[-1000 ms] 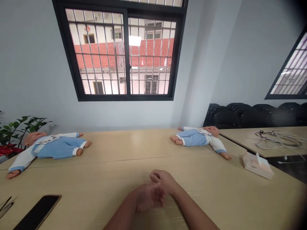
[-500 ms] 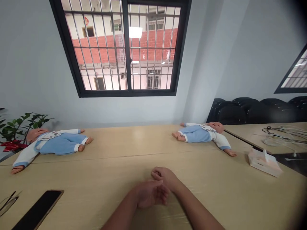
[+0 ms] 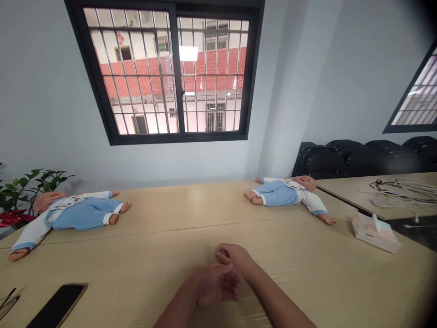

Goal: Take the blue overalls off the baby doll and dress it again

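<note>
My left hand and my right hand rest together on the wooden table just in front of me. The right hand is curled into a loose fist. The left hand lies below it with fingers bent inward, its fingertips against the right wrist. Nothing shows in either hand. A baby doll in blue and white clothes lies on its back at the far left. A second doll dressed the same lies at the far right. Both are well beyond my hands.
A black phone lies face up at the near left, with glasses at the edge beside it. A white box sits at the right. Cables lie on a neighbouring table, black chairs behind. A plant stands far left.
The view has tilted and shifted slightly. My left hand's fingers have curled in a little more against the right hand. The dolls, phone and box have not moved.
</note>
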The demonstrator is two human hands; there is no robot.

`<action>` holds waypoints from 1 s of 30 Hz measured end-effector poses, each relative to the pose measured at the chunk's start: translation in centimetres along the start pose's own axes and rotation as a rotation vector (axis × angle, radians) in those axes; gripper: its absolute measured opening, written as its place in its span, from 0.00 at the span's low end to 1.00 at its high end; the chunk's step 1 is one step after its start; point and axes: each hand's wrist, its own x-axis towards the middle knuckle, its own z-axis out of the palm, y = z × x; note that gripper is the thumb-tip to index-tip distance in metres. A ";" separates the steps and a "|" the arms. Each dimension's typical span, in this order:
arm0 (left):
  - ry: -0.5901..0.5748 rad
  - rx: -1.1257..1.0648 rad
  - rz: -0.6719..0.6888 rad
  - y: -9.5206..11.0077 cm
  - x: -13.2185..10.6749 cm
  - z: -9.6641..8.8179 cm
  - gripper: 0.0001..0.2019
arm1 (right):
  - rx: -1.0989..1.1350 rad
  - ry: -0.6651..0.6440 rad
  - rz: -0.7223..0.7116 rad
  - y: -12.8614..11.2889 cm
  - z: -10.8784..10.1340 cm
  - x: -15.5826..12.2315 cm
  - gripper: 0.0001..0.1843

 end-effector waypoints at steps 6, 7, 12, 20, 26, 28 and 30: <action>0.014 -0.019 -0.026 0.2 0.0 0.3 0.22 | -0.006 -0.002 0.005 0.1 0.0 0.0 0.13; 0.015 -0.022 -0.024 0.2 0.0 0.2 0.22 | -0.008 -0.006 0.006 0.1 0.0 0.1 0.13; 0.008 -0.018 -0.017 0.1 0.1 -0.1 0.22 | -0.023 -0.005 0.026 0.3 0.3 0.2 0.13; 0.023 0.015 -0.006 0.2 -0.2 0.2 0.21 | -0.040 -0.003 0.027 0.5 0.5 0.5 0.13; 0.003 0.024 0.009 0.0 -0.1 0.0 0.21 | -0.060 -0.001 0.029 0.7 0.7 0.6 0.14; -0.003 0.023 0.016 0.0 -0.1 -0.1 0.21 | -0.058 -0.003 0.022 0.7 0.8 0.6 0.14; -0.008 0.027 0.015 0.0 -0.1 -0.1 0.21 | -0.052 -0.003 0.026 0.8 0.8 0.6 0.14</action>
